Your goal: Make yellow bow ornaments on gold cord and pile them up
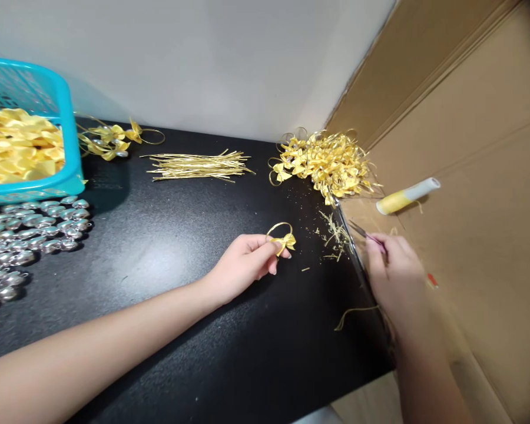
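Between the thumb and fingers of my left hand (258,257) is a yellow ribbon bow (287,241) with a thin gold loop standing up from it. My right hand (395,274), a little blurred, is closed around small scissors (374,238) with pinkish handles, at the table's right edge. The blades point up and left, toward a scatter of gold trimmings (335,235). Beyond them lies a heap of finished-looking yellow bows with gold loops (331,162). The scissors are apart from the bow in my left hand.
A turquoise basket (68,135) of yellow ribbon pieces (17,147) stands at left. Silvery beads (39,227) lie before it, several bows (108,141) beside it. Gold strips (198,165) lie at the back. Cardboard (481,135) borders the right side, near a yellow-and-white tube (406,196).
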Motion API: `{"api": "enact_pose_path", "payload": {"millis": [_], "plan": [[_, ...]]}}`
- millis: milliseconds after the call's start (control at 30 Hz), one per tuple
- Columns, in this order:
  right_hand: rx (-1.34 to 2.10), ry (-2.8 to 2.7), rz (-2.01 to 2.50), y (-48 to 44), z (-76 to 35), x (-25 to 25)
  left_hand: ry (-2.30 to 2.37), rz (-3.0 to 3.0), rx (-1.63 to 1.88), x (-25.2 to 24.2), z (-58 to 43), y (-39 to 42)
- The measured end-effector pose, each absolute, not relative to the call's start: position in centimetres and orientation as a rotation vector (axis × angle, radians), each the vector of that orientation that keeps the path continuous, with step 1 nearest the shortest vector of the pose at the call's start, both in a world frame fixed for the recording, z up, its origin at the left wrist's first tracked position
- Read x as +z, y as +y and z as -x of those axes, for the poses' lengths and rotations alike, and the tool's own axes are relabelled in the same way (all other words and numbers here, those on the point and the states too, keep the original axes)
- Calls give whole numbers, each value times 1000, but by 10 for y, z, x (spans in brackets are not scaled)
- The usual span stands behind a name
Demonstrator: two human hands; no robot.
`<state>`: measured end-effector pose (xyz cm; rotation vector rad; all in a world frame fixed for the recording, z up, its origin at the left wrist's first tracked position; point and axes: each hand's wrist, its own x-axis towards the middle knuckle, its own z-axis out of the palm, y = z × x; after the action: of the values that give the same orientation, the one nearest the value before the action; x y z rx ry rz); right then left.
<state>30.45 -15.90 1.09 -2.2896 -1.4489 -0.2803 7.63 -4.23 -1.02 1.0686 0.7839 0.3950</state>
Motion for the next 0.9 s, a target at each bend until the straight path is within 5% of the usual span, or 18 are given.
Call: {"api": "enact_pose_path", "payload": {"millis": [433,700,900], "plan": [[-487,-1344,2616,-179,-351,-14,724,-1042,389,-11,-74,-42],[172,-1855,1916,-139,-256,34,624,-1727,552,-16,-63,-51],[229,-2113,1765,-112,-222,28,578,-2005,658,-18,-58,-52]]}}
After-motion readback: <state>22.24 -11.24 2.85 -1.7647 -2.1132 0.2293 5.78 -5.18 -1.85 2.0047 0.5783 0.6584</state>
